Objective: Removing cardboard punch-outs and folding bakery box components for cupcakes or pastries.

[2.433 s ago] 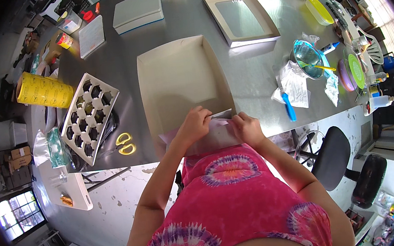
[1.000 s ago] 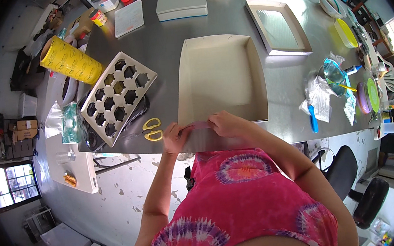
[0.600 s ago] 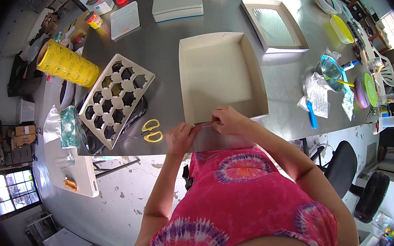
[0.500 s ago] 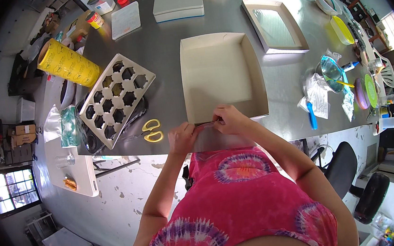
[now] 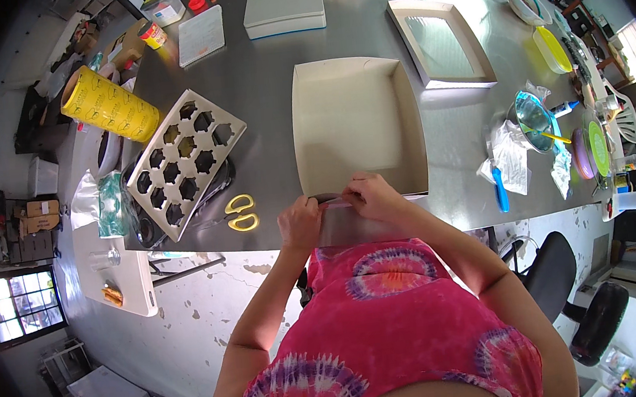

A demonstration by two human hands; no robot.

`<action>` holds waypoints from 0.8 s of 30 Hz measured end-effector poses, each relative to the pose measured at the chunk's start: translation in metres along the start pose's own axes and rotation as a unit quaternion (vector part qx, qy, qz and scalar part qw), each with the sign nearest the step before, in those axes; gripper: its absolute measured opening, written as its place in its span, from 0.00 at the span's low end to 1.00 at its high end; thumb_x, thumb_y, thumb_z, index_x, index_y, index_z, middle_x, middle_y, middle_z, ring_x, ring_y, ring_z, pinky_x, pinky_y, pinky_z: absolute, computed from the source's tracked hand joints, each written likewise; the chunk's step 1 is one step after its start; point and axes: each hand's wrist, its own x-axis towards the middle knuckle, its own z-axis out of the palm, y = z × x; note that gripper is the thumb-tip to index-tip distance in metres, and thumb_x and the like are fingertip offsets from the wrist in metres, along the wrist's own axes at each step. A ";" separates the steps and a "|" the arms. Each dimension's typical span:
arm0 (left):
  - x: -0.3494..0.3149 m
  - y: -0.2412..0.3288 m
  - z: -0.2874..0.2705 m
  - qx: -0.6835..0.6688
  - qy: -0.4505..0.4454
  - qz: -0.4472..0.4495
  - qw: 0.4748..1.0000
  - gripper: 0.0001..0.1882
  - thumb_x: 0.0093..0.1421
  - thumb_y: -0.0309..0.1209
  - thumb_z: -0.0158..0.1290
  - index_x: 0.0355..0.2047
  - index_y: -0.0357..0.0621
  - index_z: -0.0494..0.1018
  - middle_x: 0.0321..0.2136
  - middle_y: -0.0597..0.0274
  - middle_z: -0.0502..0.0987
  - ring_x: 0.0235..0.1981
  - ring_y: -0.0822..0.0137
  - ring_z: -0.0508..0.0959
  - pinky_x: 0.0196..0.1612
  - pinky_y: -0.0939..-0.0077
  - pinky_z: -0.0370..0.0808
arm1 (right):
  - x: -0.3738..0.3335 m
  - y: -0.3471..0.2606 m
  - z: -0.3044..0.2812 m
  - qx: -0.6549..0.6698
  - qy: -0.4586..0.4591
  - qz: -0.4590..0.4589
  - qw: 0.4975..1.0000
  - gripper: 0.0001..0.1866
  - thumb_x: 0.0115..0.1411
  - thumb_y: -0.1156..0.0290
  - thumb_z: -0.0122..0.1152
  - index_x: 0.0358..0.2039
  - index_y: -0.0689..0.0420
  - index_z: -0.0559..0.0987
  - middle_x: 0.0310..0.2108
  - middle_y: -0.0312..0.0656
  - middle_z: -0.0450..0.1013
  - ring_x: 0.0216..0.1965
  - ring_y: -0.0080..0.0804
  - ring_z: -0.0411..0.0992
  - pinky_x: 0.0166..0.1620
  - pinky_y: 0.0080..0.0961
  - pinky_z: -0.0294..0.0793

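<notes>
An open, shallow cardboard box (image 5: 356, 118), pale inside, lies on the steel table in front of me. My left hand (image 5: 301, 220) is closed at the left part of its near wall, with the fingers curled at the edge. Close by, my right hand (image 5: 373, 195) pinches the same near wall a little farther right. A short stretch of the edge between the hands looks bent, with a thin pinkish strip below it; my fingers hide the detail. Scissors with yellow handles (image 5: 241, 213) lie left of my left hand.
To the left, a cardboard insert with holes (image 5: 180, 162) leans near a yellow patterned roll (image 5: 110, 104). A windowed box lid (image 5: 464, 46) lies at the far right, a grey lidded box (image 5: 283, 9) at the back. A metal bowl (image 5: 532, 113) and blue-handled tool (image 5: 500, 190) stand right.
Both hands have shifted slightly along the near wall, the left one turning a little inward. The view has moved slightly. The box stays in place on the table.
</notes>
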 end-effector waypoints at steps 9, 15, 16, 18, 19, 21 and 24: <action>-0.012 -0.019 0.002 -0.069 0.083 -0.012 0.994 0.16 0.42 0.40 0.62 0.23 0.46 0.68 0.17 0.66 0.70 0.15 0.65 0.72 0.17 0.73 0.68 | -0.006 -0.006 -0.004 -0.045 -0.004 -0.092 0.995 0.09 0.47 0.80 0.53 0.31 0.58 0.74 0.31 0.44 0.69 0.34 0.46 0.70 0.37 0.37 0.71; -0.021 -0.042 -0.013 -0.116 0.225 -0.069 0.965 0.19 0.42 0.40 0.64 0.27 0.48 0.66 0.17 0.68 0.70 0.14 0.67 0.70 0.16 0.75 0.66 | -0.023 -0.008 -0.038 -0.227 -0.057 -0.094 0.968 0.07 0.44 0.72 0.53 0.27 0.57 0.74 0.30 0.41 0.71 0.35 0.40 0.71 0.35 0.34 0.72; -0.020 -0.051 -0.018 -0.053 0.249 -0.087 0.963 0.17 0.43 0.37 0.63 0.27 0.48 0.66 0.19 0.66 0.70 0.17 0.65 0.71 0.19 0.73 0.68 | -0.026 -0.012 -0.046 -0.262 -0.065 -0.052 0.961 0.07 0.44 0.75 0.53 0.27 0.56 0.74 0.29 0.41 0.71 0.35 0.40 0.71 0.36 0.34 0.72; -0.021 -0.073 -0.035 0.026 0.226 -0.161 0.960 0.13 0.45 0.30 0.59 0.29 0.46 0.67 0.28 0.60 0.70 0.34 0.56 0.71 0.35 0.63 0.70 | -0.030 -0.007 -0.058 -0.323 -0.081 0.015 0.943 0.08 0.43 0.78 0.52 0.26 0.55 0.75 0.28 0.42 0.71 0.35 0.41 0.70 0.38 0.35 0.71; -0.020 -0.087 -0.045 0.063 0.245 -0.202 0.946 0.14 0.44 0.30 0.59 0.30 0.46 0.68 0.31 0.58 0.69 0.38 0.55 0.69 0.40 0.60 0.67 | -0.033 0.000 -0.065 -0.350 -0.087 0.041 0.932 0.08 0.42 0.79 0.52 0.26 0.56 0.76 0.28 0.43 0.71 0.35 0.42 0.70 0.39 0.36 0.70; -0.024 -0.123 -0.064 0.118 0.263 -0.299 0.910 0.16 0.42 0.29 0.60 0.33 0.47 0.69 0.37 0.58 0.68 0.43 0.53 0.66 0.46 0.55 0.62 | -0.034 0.003 -0.082 -0.362 -0.065 0.022 0.929 0.08 0.42 0.78 0.52 0.25 0.57 0.76 0.28 0.43 0.71 0.36 0.43 0.70 0.39 0.35 0.71; -0.045 -0.178 -0.078 0.153 0.213 -0.370 0.891 0.18 0.41 0.28 0.60 0.35 0.49 0.71 0.43 0.59 0.66 0.48 0.53 0.63 0.49 0.55 0.60 | -0.026 -0.007 -0.085 -0.336 -0.016 0.014 0.942 0.08 0.41 0.79 0.53 0.25 0.58 0.77 0.29 0.44 0.71 0.36 0.43 0.70 0.41 0.34 0.71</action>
